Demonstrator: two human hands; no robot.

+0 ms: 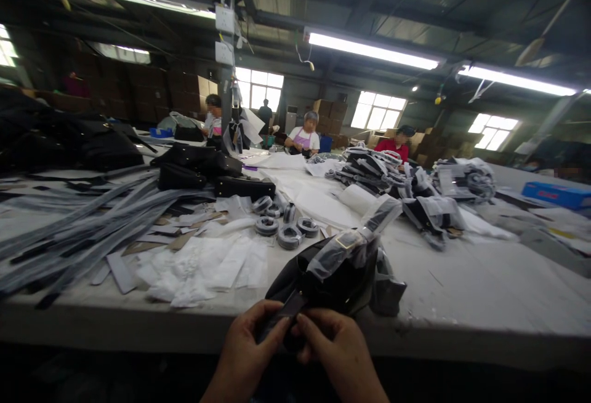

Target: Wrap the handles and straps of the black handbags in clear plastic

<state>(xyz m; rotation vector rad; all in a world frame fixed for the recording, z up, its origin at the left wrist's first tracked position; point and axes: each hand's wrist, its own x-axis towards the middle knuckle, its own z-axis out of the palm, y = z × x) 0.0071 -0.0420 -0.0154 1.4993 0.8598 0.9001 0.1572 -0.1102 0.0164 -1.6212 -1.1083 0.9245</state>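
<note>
**Bag at the table's edge**

On the long table (484,286), at six o'clock, sits a glossy black bag (332,274), half sleeved in clear plastic. Both the left hand (247,347) and right hand (337,347) pinch its dark tab (292,306); the wrists are cut off below.

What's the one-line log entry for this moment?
left hand: pinching dark tab | right hand: pinching dark tab | black bag: plastic-wrapped, at table edge

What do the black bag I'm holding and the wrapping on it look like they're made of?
The black bag looks like leather or faux leather: smooth, with a soft sheen. The wrapping looks like thin clear plastic film: crinkled, glossy, the dark bag showing through.
</note>
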